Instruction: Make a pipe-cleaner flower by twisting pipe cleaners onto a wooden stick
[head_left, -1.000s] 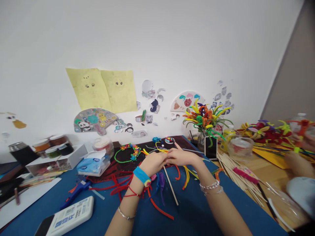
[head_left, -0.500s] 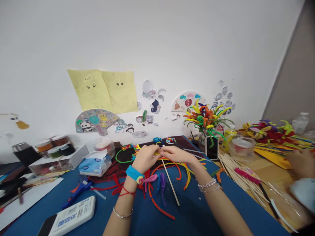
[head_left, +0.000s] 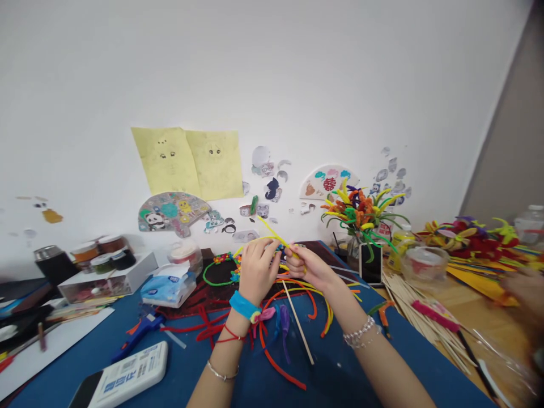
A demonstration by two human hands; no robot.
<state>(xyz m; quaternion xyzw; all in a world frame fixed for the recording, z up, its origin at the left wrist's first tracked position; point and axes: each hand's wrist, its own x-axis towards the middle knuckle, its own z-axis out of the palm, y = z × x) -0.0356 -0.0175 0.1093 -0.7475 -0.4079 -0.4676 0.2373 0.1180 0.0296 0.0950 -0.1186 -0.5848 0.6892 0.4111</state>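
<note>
A fuzzy yellow pipe cleaner (head_left: 272,230) slants up and left from my right hand (head_left: 309,264), whose fingers are curled closed around it. Close beside it, my left hand (head_left: 258,271) shows its back, with the fingers bent in and pinching at the yellow pipe cleaner; its fingertips are partly hidden. Under my hands lie orange and yellow pipe cleaners and a thin wooden stick (head_left: 298,323). A purple looped piece (head_left: 284,326) rests near my left wrist, and a green ring with colourful flowers (head_left: 209,277) lies left of that hand.
Red pipe cleaners (head_left: 208,324), a blue glue gun (head_left: 138,335), a tissue pack (head_left: 168,288) and a white device (head_left: 127,374) sit at left. To the right stand a phone (head_left: 370,265), a vase of pipe-cleaner flowers (head_left: 355,212) and wooden sticks (head_left: 419,311). Another person's hand (head_left: 521,286) shows at far right.
My hands have moved slightly apart and turned. The yellow pipe cleaner now sticks up above them. The whole view has shifted a little.
</note>
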